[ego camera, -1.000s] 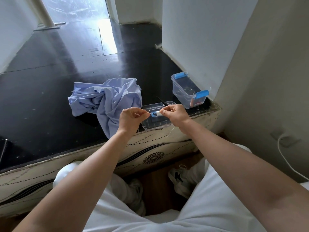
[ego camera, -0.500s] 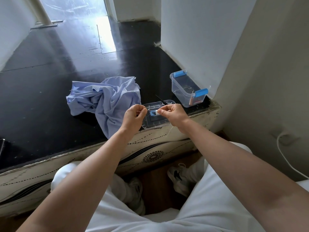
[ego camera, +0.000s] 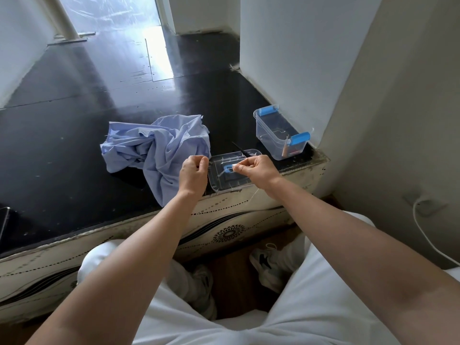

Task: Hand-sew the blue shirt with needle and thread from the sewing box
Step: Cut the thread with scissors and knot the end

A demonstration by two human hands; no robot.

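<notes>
1. No word, number or brand can be read anywhere in the frame.
2. The white shoe (ego camera: 263,261), lower right of centre, carries a dark mark too blurred to read.
3. The counter (ego camera: 236,207) front, across the middle, bears printed dots, stripes and a round ornament (ego camera: 229,232), not lettering.
4. The clear sewing box (ego camera: 281,143), right of centre, shows no legible label.

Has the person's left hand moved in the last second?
Yes, slightly: the left hand has drawn leftward, off the edge of the flat clear plastic lid, toward the crumpled light-blue shirt.
</notes>
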